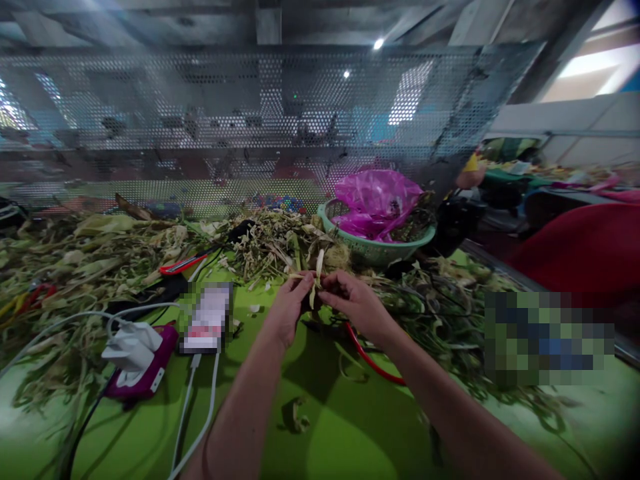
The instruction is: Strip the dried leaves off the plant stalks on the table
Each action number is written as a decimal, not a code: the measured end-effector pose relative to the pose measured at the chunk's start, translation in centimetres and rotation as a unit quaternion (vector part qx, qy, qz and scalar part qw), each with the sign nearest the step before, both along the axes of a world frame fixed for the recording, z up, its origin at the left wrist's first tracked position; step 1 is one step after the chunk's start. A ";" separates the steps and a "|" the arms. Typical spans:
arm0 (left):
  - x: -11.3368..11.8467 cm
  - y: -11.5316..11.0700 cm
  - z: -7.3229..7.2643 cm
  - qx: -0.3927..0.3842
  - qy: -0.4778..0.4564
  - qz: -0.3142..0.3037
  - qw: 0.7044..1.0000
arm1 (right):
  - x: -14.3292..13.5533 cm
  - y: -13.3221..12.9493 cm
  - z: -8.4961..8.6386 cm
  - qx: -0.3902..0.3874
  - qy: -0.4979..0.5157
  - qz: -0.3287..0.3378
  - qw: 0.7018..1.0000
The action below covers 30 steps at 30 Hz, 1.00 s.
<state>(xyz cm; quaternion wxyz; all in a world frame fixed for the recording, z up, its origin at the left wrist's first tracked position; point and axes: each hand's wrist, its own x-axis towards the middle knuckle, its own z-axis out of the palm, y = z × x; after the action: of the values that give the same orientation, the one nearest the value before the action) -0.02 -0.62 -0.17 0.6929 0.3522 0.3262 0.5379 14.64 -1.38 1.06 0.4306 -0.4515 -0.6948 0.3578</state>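
Note:
Above the middle of the green table (pixel 350 427), my left hand (pixel 289 307) pinches pale, dried leaf strips (pixel 319 264) between thumb and fingers. The strips cross one another, one standing upright. Close on the right, my right hand (pixel 354 301) has its thumb and fingers closed at the same strips. Its fingertips are partly hidden, so the exact hold is hard to see. A red curved handle or cord (pixel 370 360) lies beneath the right wrist. A small curled scrap (pixel 300 415) rests on the tabletop nearer to me.
Dried leaves (pixel 100 260) are heaped on the left and along the back. A green basket (pixel 385 252) holds a pink plastic bag (pixel 375 197). An orange cutter (pixel 183 265), a blurred phone (pixel 206 317) and a purple power strip (pixel 143 373) with white cables lie left. A perforated metal screen (pixel 225 127) stands behind.

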 end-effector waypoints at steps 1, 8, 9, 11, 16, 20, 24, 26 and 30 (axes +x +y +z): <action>-0.1 0.0 0.0 0.000 0.005 -0.002 1.000 | 0.0 0.0 0.0 0.000 -0.003 0.000 1.000; 0.1 -0.2 0.1 0.003 0.034 -0.019 0.999 | 0.0 0.0 0.1 0.029 -0.012 -0.025 0.999; 0.2 -0.3 0.1 0.008 0.032 -0.019 0.999 | 0.0 0.0 0.1 0.038 -0.026 -0.029 0.999; 0.4 -0.3 0.1 0.020 0.021 -0.008 1.000 | 0.0 0.0 0.2 0.060 -0.066 -0.035 0.995; 0.6 -0.4 0.3 0.004 -0.021 0.010 1.000 | 0.2 -0.2 1.0 0.114 -0.160 -0.066 0.978; 0.5 -0.5 0.6 -0.008 -0.056 -0.018 0.998 | 0.4 -0.1 1.2 0.111 -0.145 -0.062 0.981; 0.4 -0.5 0.6 0.013 -0.028 -0.019 0.999 | 0.7 0.1 0.9 0.087 -0.103 -0.052 0.990; 0.4 -0.5 0.4 0.035 0.011 -0.006 0.999 | 0.9 0.2 0.9 0.067 -0.061 -0.040 0.995; 0.6 -0.6 0.1 0.060 0.082 -0.013 0.995 | 1.0 0.2 1.0 0.036 0.015 -0.032 0.999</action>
<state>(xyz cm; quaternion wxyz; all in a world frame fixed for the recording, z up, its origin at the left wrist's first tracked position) 0.54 -1.19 -0.06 0.6481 0.4402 0.3448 0.5170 15.60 -1.22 2.03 0.4685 -0.4521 -0.6859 0.3252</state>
